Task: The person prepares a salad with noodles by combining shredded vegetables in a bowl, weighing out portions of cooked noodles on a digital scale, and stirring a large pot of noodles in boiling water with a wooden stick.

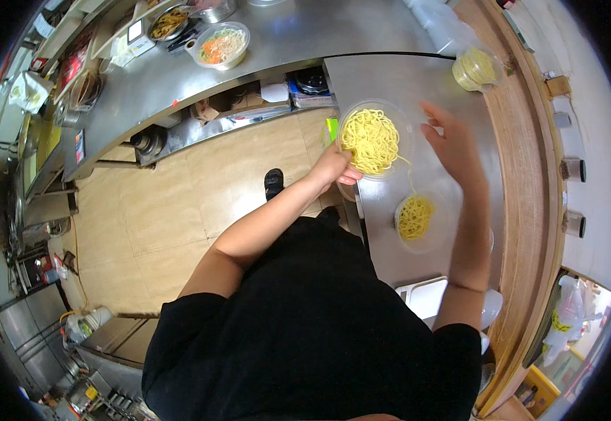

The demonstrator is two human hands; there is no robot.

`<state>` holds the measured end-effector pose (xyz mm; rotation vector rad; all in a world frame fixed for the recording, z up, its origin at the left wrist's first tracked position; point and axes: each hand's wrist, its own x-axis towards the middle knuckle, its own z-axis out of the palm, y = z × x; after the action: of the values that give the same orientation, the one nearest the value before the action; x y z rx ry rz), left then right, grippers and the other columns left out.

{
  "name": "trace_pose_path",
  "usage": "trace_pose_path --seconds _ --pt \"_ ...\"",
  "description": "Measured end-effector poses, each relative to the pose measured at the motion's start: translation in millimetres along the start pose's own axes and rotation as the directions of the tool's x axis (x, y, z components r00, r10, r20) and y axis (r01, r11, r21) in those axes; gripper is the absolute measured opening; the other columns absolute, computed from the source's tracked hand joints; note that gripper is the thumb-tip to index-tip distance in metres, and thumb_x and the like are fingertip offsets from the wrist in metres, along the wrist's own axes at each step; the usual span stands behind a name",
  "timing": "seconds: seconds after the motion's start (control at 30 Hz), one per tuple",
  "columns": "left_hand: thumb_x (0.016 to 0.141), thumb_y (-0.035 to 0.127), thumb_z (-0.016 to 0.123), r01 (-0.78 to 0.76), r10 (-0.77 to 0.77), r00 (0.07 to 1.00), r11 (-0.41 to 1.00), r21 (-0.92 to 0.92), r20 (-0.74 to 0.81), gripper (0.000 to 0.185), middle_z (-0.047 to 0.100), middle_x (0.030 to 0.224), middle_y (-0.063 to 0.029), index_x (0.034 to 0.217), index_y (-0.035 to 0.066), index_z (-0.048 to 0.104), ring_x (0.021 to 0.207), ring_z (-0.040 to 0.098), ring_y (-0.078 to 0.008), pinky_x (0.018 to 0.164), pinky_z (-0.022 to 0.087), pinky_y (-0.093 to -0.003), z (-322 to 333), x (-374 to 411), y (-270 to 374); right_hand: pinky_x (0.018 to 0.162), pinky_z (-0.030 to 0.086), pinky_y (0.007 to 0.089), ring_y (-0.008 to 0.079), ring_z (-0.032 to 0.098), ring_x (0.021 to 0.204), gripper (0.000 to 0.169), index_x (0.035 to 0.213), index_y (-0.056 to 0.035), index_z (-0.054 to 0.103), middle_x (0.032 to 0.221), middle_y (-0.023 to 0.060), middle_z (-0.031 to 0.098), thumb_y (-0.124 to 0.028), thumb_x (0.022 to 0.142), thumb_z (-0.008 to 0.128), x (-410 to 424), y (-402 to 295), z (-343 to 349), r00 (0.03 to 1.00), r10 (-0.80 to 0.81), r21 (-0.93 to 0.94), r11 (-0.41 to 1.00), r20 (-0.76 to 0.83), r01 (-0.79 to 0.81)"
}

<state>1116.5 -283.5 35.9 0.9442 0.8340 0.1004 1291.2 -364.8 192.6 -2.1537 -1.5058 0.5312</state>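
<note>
My left hand (338, 166) grips the near-left rim of a clear round plastic container filled with yellow noodles (371, 139). The container is over the left part of the steel counter. To its right, my right hand (446, 138) is in the air, blurred, with fingers apart and nothing in them. One loose noodle strand (409, 171) trails over the rim towards a second clear container (432, 244), which stands on the counter nearer my body. That second one holds a smaller heap of noodles (415, 217).
Several stacked clear tubs of noodles (476, 68) stand at the counter's far right, by a wooden ledge (526, 210). A white kitchen scale (425, 297) lies beside my right arm. On the far steel counter (289, 31) is a bowl of shredded vegetables (224, 46). Tiled floor (179, 200) extends left.
</note>
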Motion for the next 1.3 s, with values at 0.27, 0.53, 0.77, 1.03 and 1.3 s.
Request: trace_pose_path --seconds 0.27,0.53,0.77,1.03,1.3 --pt "0.085 0.012 0.031 -0.007 0.002 0.998 0.997 0.077 0.065 0.034 0.059 0.084 -0.0152 0.118 0.002 0.032 0.066 0.061 -0.0187 0.050 0.052 -0.0266 -12 13 16 0.060 0.042 0.0293 0.0195 0.055 0.066 0.018 0.087 0.0007 0.056 0.072 0.0123 0.057 -0.008 0.072 0.050 -50 121 98 0.908 0.342 0.192 0.900 0.243 -0.391" --pt "0.082 0.008 0.032 0.044 -0.060 0.988 0.992 0.116 0.143 0.045 0.057 0.086 -0.0161 0.126 0.009 0.021 0.061 0.061 -0.0201 0.045 0.050 -0.0283 -6 41 -3 0.052 0.039 0.0240 0.0094 0.047 0.055 0.018 0.094 -0.0018 0.059 0.060 0.0025 0.051 -0.008 0.081 0.047 -47 -23 -76 0.959 0.285 0.059 0.957 -0.009 -0.284" --pt "0.083 0.011 0.032 0.041 -0.067 0.983 0.988 0.146 0.172 0.036 0.059 0.084 -0.0187 0.118 0.001 0.031 0.067 0.062 -0.0215 0.050 0.052 -0.0291 8 38 -4 0.050 0.033 0.0162 0.0028 0.041 0.056 0.019 0.097 -0.0039 0.058 0.060 -0.0036 0.045 -0.008 0.084 0.045 -37 -110 -163 0.995 0.046 0.084 0.996 -0.089 -0.039" --pt "0.079 0.011 0.033 0.056 -0.054 0.981 0.998 -0.005 0.184 0.036 0.059 0.081 -0.0222 0.111 -0.005 0.036 0.063 0.062 -0.0235 0.050 0.052 -0.0289 -33 6 44 0.073 0.044 0.0243 0.0162 0.057 0.081 0.023 0.100 -0.0011 0.055 0.086 0.0095 0.060 -0.006 0.079 0.049 35 -101 -59 0.981 -0.022 0.105 0.995 0.195 0.001" --pt "0.078 0.011 0.032 -0.041 0.040 0.988 0.999 0.000 0.152 0.032 0.060 0.074 -0.0202 0.098 -0.008 0.048 0.058 0.061 -0.0209 0.046 0.052 -0.0275 -134 -37 112 0.082 0.043 0.0310 0.0211 0.047 0.104 0.046 0.113 -0.0054 0.048 0.118 0.0110 0.046 0.000 0.069 0.059 66 -76 25 0.996 -0.020 0.073 0.997 0.082 0.014"
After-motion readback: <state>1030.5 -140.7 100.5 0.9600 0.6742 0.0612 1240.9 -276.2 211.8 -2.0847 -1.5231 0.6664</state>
